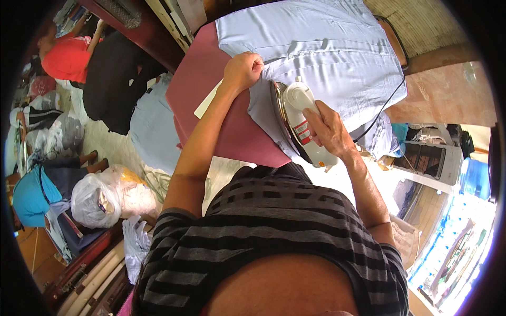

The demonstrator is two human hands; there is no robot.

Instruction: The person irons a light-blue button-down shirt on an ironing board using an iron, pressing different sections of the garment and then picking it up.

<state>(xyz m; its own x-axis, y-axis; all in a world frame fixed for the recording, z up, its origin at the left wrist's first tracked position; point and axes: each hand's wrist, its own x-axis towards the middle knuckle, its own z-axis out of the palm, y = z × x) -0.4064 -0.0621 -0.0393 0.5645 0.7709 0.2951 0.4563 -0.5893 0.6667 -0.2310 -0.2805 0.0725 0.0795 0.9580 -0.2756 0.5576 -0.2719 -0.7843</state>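
A light-blue garment (337, 66) lies spread over the maroon-covered ironing board (197, 68), with creases running across its middle. My left hand (243, 71) is closed at the garment's left edge, where the cloth gathers by the curled fingers; the fingertips are hidden. My right hand (329, 129) wraps around the handle of a white clothes iron (300, 100). The iron is tilted, its shiny metal edge turned left, over the garment's near part. A pale flat strip (208, 100) lies on the maroon cover, partly behind my left forearm.
A black cord (387, 102) runs along the board's right side. Light-blue cloth (153, 124) and black cloth (113, 73) hang at the left. Plastic bags (97, 203) sit on the floor. A person in a red top (66, 58) is at the far left. A white-framed appliance (427, 160) stands right.
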